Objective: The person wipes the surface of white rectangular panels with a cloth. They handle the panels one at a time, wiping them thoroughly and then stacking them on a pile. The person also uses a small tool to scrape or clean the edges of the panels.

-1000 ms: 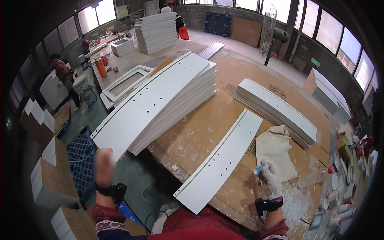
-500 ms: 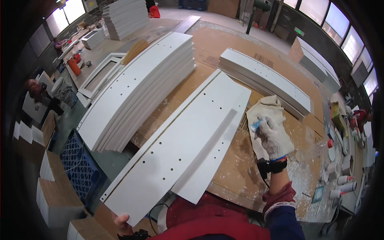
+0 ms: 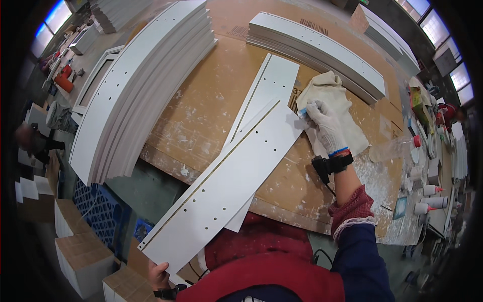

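My bare left hand (image 3: 158,274) is closed on the near end of a long white panel (image 3: 221,183), its thumb on the upper face. Small holes and a narrow brownish groove mark this panel. It lies tilted across a second white panel (image 3: 283,70) with the same kind of groove, which rests on the cardboard-covered table (image 3: 176,131). Beside the upper panel's far right corner, my gloved right hand (image 3: 324,123) is closed round a small blue piece (image 3: 302,112), mostly hidden by the fingers. Under and behind that hand spreads a crumpled cream cloth (image 3: 352,128).
Tall stacks of white panels stand at left (image 3: 146,75) and at the back (image 3: 317,50). A clear bottle with a red cap (image 3: 395,149) lies at right, near several glue bottles (image 3: 431,196). On the floor at left are a blue plastic pallet (image 3: 98,211) and stacked boards (image 3: 85,256).
My view has tilted downward. The upper panel has shifted against the one beneath, so the two now cross and the lower one's far end shows. My right hand has come close to the upper panel's corner.
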A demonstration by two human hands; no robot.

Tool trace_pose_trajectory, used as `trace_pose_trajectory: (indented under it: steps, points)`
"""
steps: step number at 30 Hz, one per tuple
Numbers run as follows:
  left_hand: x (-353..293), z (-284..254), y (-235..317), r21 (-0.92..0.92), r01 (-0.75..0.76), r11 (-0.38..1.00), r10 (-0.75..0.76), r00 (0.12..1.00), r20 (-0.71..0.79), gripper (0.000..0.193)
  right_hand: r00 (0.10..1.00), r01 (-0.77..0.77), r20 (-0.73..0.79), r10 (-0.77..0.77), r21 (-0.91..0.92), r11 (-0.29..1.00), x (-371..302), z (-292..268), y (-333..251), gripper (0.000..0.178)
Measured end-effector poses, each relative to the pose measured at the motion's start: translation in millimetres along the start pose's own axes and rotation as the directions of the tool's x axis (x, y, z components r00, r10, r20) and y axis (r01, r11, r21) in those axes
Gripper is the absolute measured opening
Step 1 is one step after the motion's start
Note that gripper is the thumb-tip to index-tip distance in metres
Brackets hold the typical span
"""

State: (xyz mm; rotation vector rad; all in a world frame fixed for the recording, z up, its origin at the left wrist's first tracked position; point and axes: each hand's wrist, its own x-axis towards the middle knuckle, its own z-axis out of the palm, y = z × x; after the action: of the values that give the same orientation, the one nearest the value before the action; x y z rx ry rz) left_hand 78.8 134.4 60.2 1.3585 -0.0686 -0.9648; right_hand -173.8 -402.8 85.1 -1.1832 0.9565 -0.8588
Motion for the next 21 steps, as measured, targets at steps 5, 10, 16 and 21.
trace_pose_trajectory:
  steps: [5, 10, 16, 21]
  points:
    - [4, -6, -11, -0.022, 0.076, 0.997, -0.077, 0.996, -0.037, 0.067, 0.994, 0.1, 0.059, -0.094, -0.116, 0.988, 39, 24, -8, 0.018]
    - [3, -11, -15, -0.01, 0.103, 0.995, -0.103, 0.993, -0.055, 0.066, 0.976, 0.212, 0.155, -0.152, -0.53, 0.821, 62, 50, -12, 0.039]
    - [4, -17, -18, 0.01, 0.115, 0.993, -0.114, 0.991, -0.069, 0.068, 0.938, 0.322, 0.177, -0.299, -0.767, 0.555, 90, 51, 8, 0.035]
    - [2, -13, -15, -0.014, 0.134, 0.991, -0.135, 0.989, -0.061, 0.068, 0.989, 0.147, 0.09, -0.116, -0.535, 0.832, 80, 51, 3, 0.032]
